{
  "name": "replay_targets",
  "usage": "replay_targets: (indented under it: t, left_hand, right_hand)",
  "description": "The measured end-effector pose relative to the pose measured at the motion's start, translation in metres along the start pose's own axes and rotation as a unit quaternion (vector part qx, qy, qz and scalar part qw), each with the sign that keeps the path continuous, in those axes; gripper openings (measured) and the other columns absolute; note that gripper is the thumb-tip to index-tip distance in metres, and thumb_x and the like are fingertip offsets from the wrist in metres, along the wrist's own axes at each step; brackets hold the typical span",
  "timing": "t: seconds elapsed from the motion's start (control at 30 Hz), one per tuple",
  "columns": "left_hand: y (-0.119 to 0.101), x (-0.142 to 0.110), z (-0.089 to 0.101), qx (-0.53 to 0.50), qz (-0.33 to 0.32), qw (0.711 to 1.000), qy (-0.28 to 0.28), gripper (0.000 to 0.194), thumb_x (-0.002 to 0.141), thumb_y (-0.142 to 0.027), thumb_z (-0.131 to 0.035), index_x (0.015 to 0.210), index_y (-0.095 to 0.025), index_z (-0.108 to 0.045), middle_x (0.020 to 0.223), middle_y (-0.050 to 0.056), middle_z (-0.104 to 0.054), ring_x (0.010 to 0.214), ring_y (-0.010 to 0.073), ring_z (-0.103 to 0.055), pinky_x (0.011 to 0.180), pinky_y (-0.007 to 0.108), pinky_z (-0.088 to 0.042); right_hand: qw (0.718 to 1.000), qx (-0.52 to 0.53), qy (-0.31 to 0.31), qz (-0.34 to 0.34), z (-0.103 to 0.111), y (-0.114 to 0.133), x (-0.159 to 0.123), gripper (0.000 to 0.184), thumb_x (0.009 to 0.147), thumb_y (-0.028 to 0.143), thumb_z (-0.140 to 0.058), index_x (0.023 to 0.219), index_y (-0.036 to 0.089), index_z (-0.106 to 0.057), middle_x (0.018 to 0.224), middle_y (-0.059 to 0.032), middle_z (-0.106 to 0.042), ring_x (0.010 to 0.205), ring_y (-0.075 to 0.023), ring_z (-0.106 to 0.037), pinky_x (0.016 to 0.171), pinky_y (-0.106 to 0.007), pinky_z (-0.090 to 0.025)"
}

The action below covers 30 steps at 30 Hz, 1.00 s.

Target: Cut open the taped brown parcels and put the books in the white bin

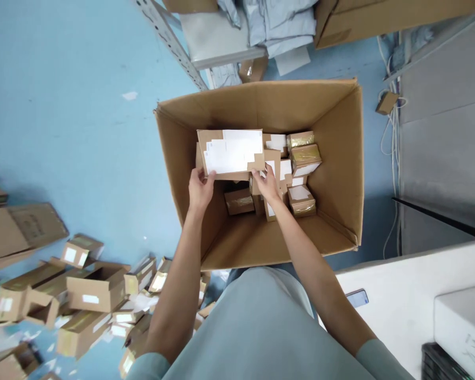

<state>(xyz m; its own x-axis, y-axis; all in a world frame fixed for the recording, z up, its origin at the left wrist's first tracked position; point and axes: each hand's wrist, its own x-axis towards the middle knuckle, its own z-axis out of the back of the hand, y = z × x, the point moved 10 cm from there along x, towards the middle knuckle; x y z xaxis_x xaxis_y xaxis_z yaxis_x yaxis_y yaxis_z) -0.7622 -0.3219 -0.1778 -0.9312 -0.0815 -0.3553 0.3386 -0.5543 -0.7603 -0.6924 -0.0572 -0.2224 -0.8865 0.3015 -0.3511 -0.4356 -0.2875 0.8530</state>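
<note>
Both my hands reach into a large open cardboard box [257, 258] that stands in front of me. Between them is a smaller cardboard carton [233, 150] with overlapping white labels on its top face. My left hand [200, 190] grips its near left corner, thumb over the top. At the near right corner, the fingers of my right hand [267, 182] are closed on the same carton. Beneath and to the right lie several small taped cartons, among them one with shiny tape [305, 158] and one at the bottom [239, 201].
Emptied cartons [97, 287] and paper scraps litter the blue floor at left. A metal shelf [221, 39] with grey plastic parcels [279, 24] stands beyond the box. Cables [393, 153] run along the right. A phone [357, 298] lies on a white table [396, 316].
</note>
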Motion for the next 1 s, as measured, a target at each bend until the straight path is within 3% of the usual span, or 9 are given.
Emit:
replay_targets:
  t: [0.1, 0.17, 0.33, 0.43, 0.57, 0.8, 1.0]
  left_hand:
    - [-0.021, -0.015, 0.000, -0.052, -0.022, 0.998, 0.020, 0.058, 0.100, -0.057, -0.078, 0.140, -0.018, -0.064, 0.145, 0.022, -0.075, 0.135, 0.0308, -0.076, 0.123, 0.049, -0.059]
    - [-0.037, -0.033, 0.002, -0.067, -0.039, 0.996, 0.042, 0.065, 0.098, -0.059, -0.081, 0.146, -0.018, -0.063, 0.147, 0.022, -0.074, 0.134, 0.0311, -0.077, 0.121, 0.049, -0.061]
    - [-0.073, -0.095, 0.002, -0.092, -0.048, 0.989, 0.103, 0.061, 0.096, -0.061, -0.081, 0.139, -0.018, -0.074, 0.142, 0.019, -0.080, 0.133, 0.0337, -0.078, 0.121, 0.052, -0.061]
    - [-0.090, -0.139, -0.014, -0.109, -0.041, 0.980, 0.160, 0.056, 0.095, -0.060, -0.079, 0.133, -0.018, -0.079, 0.137, 0.015, -0.083, 0.129, 0.0319, -0.080, 0.118, 0.051, -0.063]
    - [-0.111, -0.201, -0.049, -0.131, -0.037, 0.956, 0.260, 0.058, 0.089, -0.059, -0.083, 0.131, -0.018, -0.081, 0.135, 0.013, -0.084, 0.127, 0.0303, -0.080, 0.117, 0.049, -0.064]
    - [-0.151, -0.325, -0.102, -0.118, -0.044, 0.882, 0.455, 0.057, 0.083, -0.063, -0.090, 0.120, -0.021, -0.085, 0.122, 0.011, -0.087, 0.120, 0.0345, -0.083, 0.111, 0.053, -0.068]
    - [-0.157, -0.476, -0.142, -0.071, -0.006, 0.775, 0.627, 0.055, 0.079, -0.063, -0.094, 0.110, -0.019, -0.084, 0.116, 0.009, -0.086, 0.116, 0.0333, -0.084, 0.106, 0.049, -0.069]
  right_hand:
    - [0.996, 0.064, -0.046, -0.052, 0.024, 0.005, -0.013, 0.078, 0.111, 0.071, -0.059, 0.165, 0.016, -0.051, 0.154, -0.0200, -0.074, 0.144, -0.0255, -0.071, 0.125, -0.045, -0.056]
    - [0.992, 0.084, -0.085, -0.043, 0.048, 0.019, -0.031, 0.079, 0.110, 0.070, -0.061, 0.167, 0.017, -0.050, 0.159, -0.0195, -0.072, 0.148, -0.0266, -0.068, 0.130, -0.047, -0.052]
    - [0.983, 0.031, -0.181, -0.026, 0.124, 0.055, -0.103, 0.085, 0.107, 0.069, -0.065, 0.171, 0.016, -0.049, 0.176, -0.0205, -0.055, 0.166, -0.0329, -0.051, 0.141, -0.054, -0.038]
    - [0.976, -0.015, -0.216, -0.012, 0.169, 0.073, -0.159, 0.078, 0.109, 0.064, -0.064, 0.171, 0.019, -0.050, 0.175, -0.0186, -0.058, 0.165, -0.0352, -0.053, 0.141, -0.057, -0.038]
    - [0.958, -0.066, -0.280, -0.007, 0.229, 0.085, -0.241, 0.068, 0.110, 0.062, -0.060, 0.168, 0.025, -0.055, 0.171, -0.0148, -0.062, 0.159, -0.0355, -0.057, 0.138, -0.058, -0.043]
    - [0.915, -0.092, -0.391, -0.037, 0.331, 0.070, -0.409, 0.070, 0.106, 0.077, -0.060, 0.155, 0.028, -0.067, 0.155, -0.0124, -0.074, 0.142, -0.0362, -0.069, 0.128, -0.058, -0.054]
    - [0.872, -0.144, -0.462, -0.078, 0.405, 0.036, -0.537, 0.068, 0.104, 0.078, -0.062, 0.144, 0.024, -0.073, 0.140, -0.0141, -0.081, 0.126, -0.0374, -0.076, 0.116, -0.060, -0.060]
